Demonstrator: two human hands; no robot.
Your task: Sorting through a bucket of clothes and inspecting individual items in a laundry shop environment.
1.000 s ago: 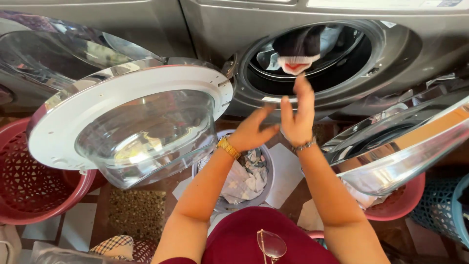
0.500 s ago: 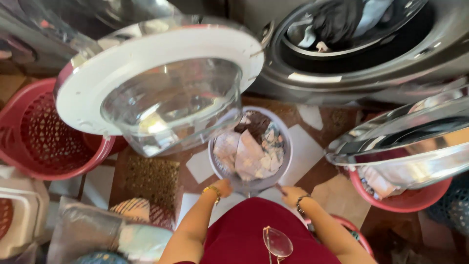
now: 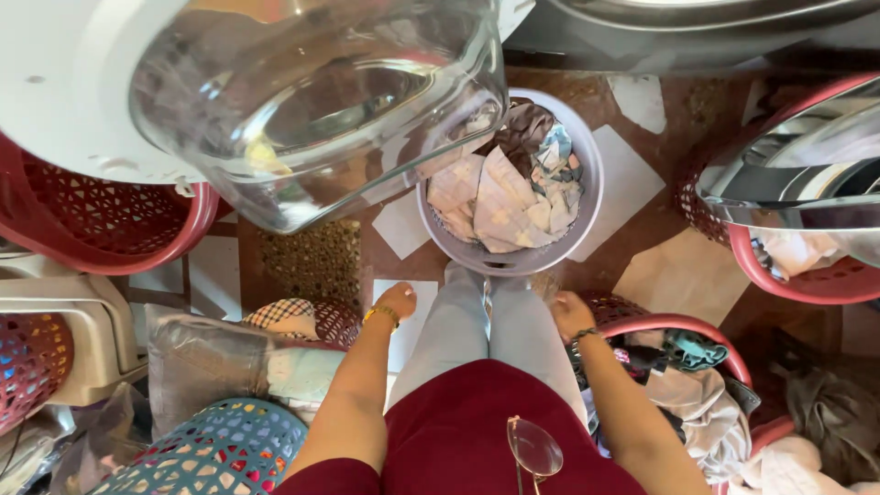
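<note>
Person stands over the grey basket (image 3: 587, 197) of crumpled clothes at their feet; left hand (image 3: 397, 300) and right hand (image 3: 570, 314) hang empty beside the knees, loosely curled, touching nothing, washer door (image 3: 302, 101) open above

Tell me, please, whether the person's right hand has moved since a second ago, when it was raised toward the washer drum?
Yes. The right hand has dropped away from the drum opening and now hangs empty by the leg, below the grey laundry basket on the floor and beside a red basket.
</note>
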